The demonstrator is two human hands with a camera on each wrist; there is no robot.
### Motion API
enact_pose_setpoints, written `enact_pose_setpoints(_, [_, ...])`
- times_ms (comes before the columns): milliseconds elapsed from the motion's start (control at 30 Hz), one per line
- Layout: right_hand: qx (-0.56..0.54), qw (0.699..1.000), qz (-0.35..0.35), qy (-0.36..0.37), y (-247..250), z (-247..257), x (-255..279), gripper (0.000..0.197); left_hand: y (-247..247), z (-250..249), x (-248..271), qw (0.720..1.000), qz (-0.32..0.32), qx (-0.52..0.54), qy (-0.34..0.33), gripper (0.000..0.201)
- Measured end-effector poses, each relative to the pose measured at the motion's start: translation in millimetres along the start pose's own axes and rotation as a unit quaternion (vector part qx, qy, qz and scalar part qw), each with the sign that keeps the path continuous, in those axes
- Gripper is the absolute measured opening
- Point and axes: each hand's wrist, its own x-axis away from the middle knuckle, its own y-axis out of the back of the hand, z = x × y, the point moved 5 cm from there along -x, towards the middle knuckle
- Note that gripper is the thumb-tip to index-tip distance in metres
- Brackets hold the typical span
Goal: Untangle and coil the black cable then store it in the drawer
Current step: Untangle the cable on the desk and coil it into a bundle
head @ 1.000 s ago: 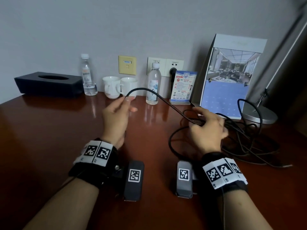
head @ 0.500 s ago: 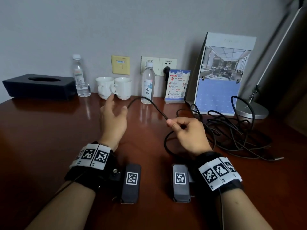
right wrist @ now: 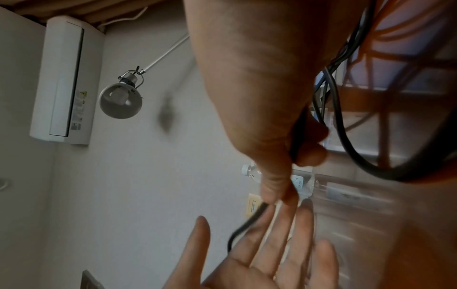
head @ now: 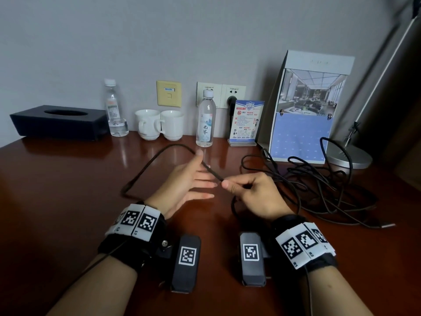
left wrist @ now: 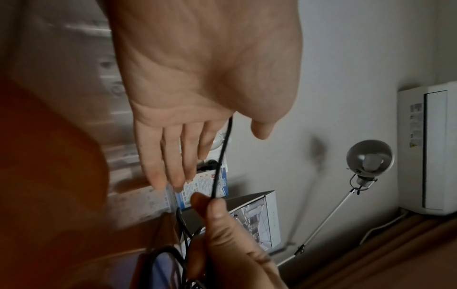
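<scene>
The black cable (head: pixel 145 165) runs over the wooden desk (head: pixel 57 201); its far part lies in a loose tangle (head: pixel 319 190) at the right. My left hand (head: pixel 200 176) is held up with straight fingers, palm facing right. The cable passes through the gap between its thumb and index finger and loops round behind it. My right hand (head: pixel 227 184) pinches the cable between thumb and index finger just right of the left fingertips. The left wrist view shows the flat palm (left wrist: pixel 197 88) and the cable (left wrist: pixel 222 156). In the right wrist view the pinch on the cable (right wrist: pixel 247 223) is plain. No drawer is in view.
Along the wall stand a black tissue box (head: pixel 57 122), two water bottles (head: pixel 112 110) (head: pixel 205 122), two white cups (head: pixel 159 125), a small card stand (head: pixel 247 122) and a desk calendar (head: pixel 305 115). A lamp base (head: pixel 348 157) sits behind the tangle.
My left hand has let go of its pinch and straightened out, with the cable now draped round it. My right hand has come left from the tangle, close to the left fingers.
</scene>
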Motion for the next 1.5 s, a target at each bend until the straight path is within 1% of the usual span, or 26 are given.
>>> enact_pose_setpoints(33, [-0.003,1.0,0.019,-0.016,-2.2,-2.7,0.2,0.004,-0.6,0.7,-0.9,1.0,0.005,0.008,-0.007,0.049])
enact_pose_setpoints(133, [0.01,0.997,0.043,-0.071,-2.3,-10.3,2.1,0.007,2.9,-5.8,-0.3,0.997,-0.002,0.041,-0.065,0.031])
enact_pose_setpoints(233, [0.029,0.997,0.012,-0.071,2.3,-11.9,1.8,0.017,12.2,-11.0,-0.7,0.993,-0.029,0.076,-0.091,0.03])
enact_pose_setpoints(333, [0.06,0.996,-0.025,-0.055,7.5,-8.2,1.8,0.026,41.4,-16.1,-8.3,0.979,-0.136,0.114,-0.1,0.029])
enact_pose_setpoints(400, [0.091,0.994,-0.041,-0.046,12.4,-5.5,3.0,0.02,76.7,-19.6,-9.9,0.962,-0.212,0.136,-0.107,0.027])
enact_pose_setpoints(433, [0.1,0.992,-0.064,-0.044,17.3,-6.6,2.3,0.016,95.6,-21.1,-9.2,0.954,-0.241,0.138,-0.113,0.025])
enact_pose_setpoints(500, [0.093,0.987,-0.117,-0.056,28.8,-13.3,0.8,0.011,124.7,-20.8,-6.9,0.95,-0.273,0.102,-0.11,0.024])
enact_pose_setpoints(533, [0.087,0.986,-0.129,-0.064,32.3,-15.5,0.7,0.01,132.1,-19.4,-6.4,0.952,-0.28,0.07,-0.102,0.024])
enact_pose_setpoints(567, [0.082,0.986,-0.127,-0.068,33.5,-17.4,1.0,0.01,135.1,-17.3,-7.7,0.953,-0.284,0.035,-0.095,0.025])
enact_pose_setpoints(633, [0.066,0.991,-0.092,-0.077,31.0,-18.2,3.8,0.014,133.0,-12.6,-12.3,0.953,-0.289,-0.03,-0.085,0.026])
enact_pose_setpoints(700, [0.017,0.994,-0.064,-0.086,28.6,-15.5,8.2,0.018,128.5,-6.5,-17.5,0.952,-0.292,-0.055,-0.069,0.027])
enact_pose_setpoints(767, [-0.017,0.994,-0.056,-0.089,29.0,-14.3,8.8,0.014,124.2,1.6,-21.4,0.958,-0.28,-0.048,-0.047,0.025])
enact_pose_setpoints(867, [0.048,0.994,-0.048,-0.09,26.4,-18.8,5.2,0.022,116.9,6.8,-24.8,0.965,-0.261,-0.018,-0.037,0.022])
enact_pose_setpoints(933, [0.067,0.99,-0.074,-0.101,25.9,-27.5,2.0,0.023,113.1,7.8,-27.7,0.966,-0.253,-0.008,-0.057,0.026])
enact_pose_setpoints(967, [0.069,0.988,-0.092,-0.104,26.6,-31.5,0.4,0.024,109.1,6.4,-28.0,0.966,-0.247,-0.024,-0.07,0.025])
enact_pose_setpoints(1000, [0.072,0.986,-0.107,-0.105,26.9,-34.3,-0.8,0.025,102.9,3.6,-27.3,0.965,-0.243,-0.059,-0.08,0.03])
enact_pose_setpoints(1033, [0.074,0.985,-0.114,-0.104,26.9,-35.3,-1.7,0.027,94.7,-0.7,-25.5,0.96,-0.239,-0.109,-0.094,0.037])
enact_pose_setpoints(1067, [0.074,0.985,-0.114,-0.104,26.6,-33.7,-2.0,0.028,83.6,-5.8,-23.2,0.953,-0.227,-0.162,-0.116,0.038])
enact_pose_setpoints(1100, [0.07,0.986,-0.109,-0.101,25.6,-31.8,-2.0,0.028,70.5,-10.6,-20.6,0.946,-0.208,-0.201,-0.146,0.035])
enact_pose_setpoints(1167, [0.06,0.99,-0.091,-0.085,23.0,-26.9,-2.5,0.025,40.6,-18.1,-14.4,0.941,-0.138,-0.233,-0.202,0.028])
enact_pose_setpoints(1267, [0.045,0.995,-0.072,-0.055,19.1,-19.8,-3.2,0.02,0.0,-20.3,-3.6,0.93,-0.031,-0.276,-0.24,0.023])
enact_pose_setpoints(1300, [0.041,0.996,-0.066,-0.046,18.1,-18.0,-3.4,0.019,-7.7,-17.4,-2.7,0.93,-0.002,-0.279,-0.24,0.023])
enact_pose_setpoints(1367, [0.035,0.998,-0.053,-0.025,16.1,-14.5,-2.5,0.012,-15.5,-7.1,-5.5,0.935,0.048,-0.278,-0.214,0.027])
enact_pose_setpoints(1400, [0.036,0.998,-0.045,-0.014,14.5,-12.4,-1.9,0.009,-15.5,-0.8,-8.4,0.933,0.056,-0.295,-0.199,0.032])
enact_pose_setpoints(1467, [0.034,0.999,-0.027,0.006,8.8,-9.3,-0.9,0.007,-12.7,9.1,-12.3,0.915,0.051,-0.36,-0.175,0.042])
enact_pose_setpoints(1500, [0.026,0.999,-0.018,0.013,5.2,-8.1,-0.6,0.01,-11.0,11.5,-12.7,0.903,0.041,-0.394,-0.164,0.04])
